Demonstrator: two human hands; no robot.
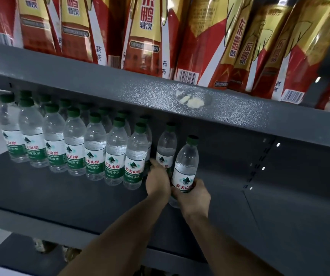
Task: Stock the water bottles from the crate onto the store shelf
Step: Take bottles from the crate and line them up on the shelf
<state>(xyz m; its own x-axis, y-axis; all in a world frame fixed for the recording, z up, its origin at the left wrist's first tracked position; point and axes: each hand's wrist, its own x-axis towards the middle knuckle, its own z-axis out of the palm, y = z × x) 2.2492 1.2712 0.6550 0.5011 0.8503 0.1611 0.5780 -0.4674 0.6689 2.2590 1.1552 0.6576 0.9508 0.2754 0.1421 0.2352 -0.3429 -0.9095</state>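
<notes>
Both of my hands reach onto the dark grey middle shelf (60, 192). My right hand (194, 196) grips the lower half of a clear water bottle (186, 162) with a green cap and a green-and-white label, standing at the right end of the front row. Just behind it, my left hand (157, 181) is closed around the base of a second bottle (166, 144). A two-deep row of several matching bottles (94, 148) runs from the left edge up to my hands. The crate is out of view.
The shelf above (140, 92) hangs low over the bottle caps and carries a row of tall red-and-gold drink packs (144, 34). A white smear (193, 99) marks its front edge. Bare shelf surface (279, 196) stretches to the right of my hands.
</notes>
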